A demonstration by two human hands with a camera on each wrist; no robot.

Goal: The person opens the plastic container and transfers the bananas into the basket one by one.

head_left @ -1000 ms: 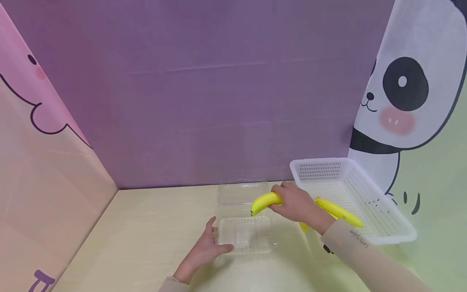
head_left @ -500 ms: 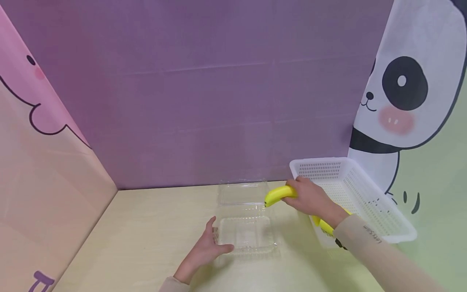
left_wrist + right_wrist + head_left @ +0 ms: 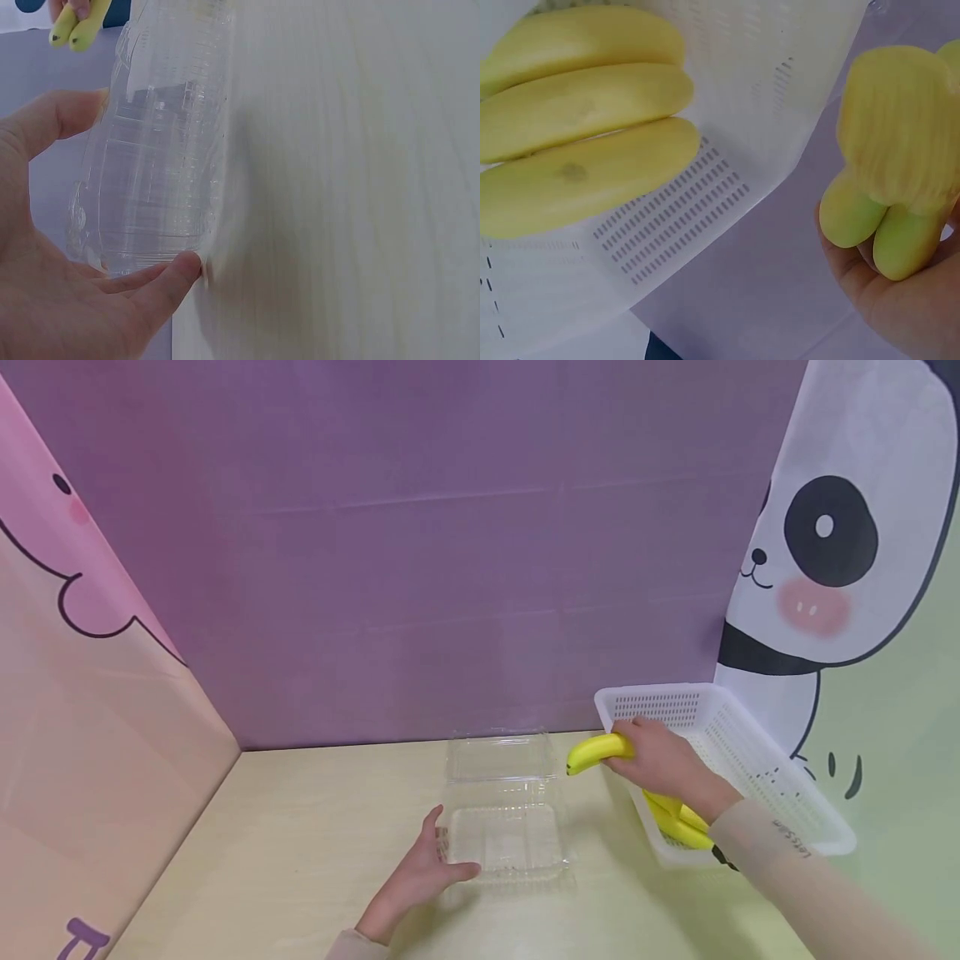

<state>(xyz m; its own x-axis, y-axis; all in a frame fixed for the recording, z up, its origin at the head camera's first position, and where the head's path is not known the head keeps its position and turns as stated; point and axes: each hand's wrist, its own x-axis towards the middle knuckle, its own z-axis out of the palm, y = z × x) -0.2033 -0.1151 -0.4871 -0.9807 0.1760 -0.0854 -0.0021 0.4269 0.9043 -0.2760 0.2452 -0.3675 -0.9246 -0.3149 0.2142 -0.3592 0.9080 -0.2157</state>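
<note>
My right hand [image 3: 663, 764] grips a yellow bunch of bananas [image 3: 600, 750] in the air, over the left rim of the white basket. Greenish banana ends show beside my palm in the right wrist view; that bunch [image 3: 900, 120] is partly blurred there. A hinged clear plastic container [image 3: 506, 839] stands on the table with its lid [image 3: 498, 758] folded back. My left hand [image 3: 416, 868] rests at the container's left end, thumb and fingers spread; in the left wrist view the thumb [image 3: 71, 116] touches its edge. More bananas [image 3: 585, 142] lie side by side in the basket.
The white perforated basket [image 3: 765, 760] stands at the back right, against a wall with a panda drawing [image 3: 817, 560]. A purple wall [image 3: 390, 568] closes off the back of the light wooden table [image 3: 300, 835]; a pink drawn wall [image 3: 97, 710] stands on the left.
My right hand has moved right and slightly back with the bunch of bananas, away from the container to the basket's rim. The left hand and the container have stayed put.
</note>
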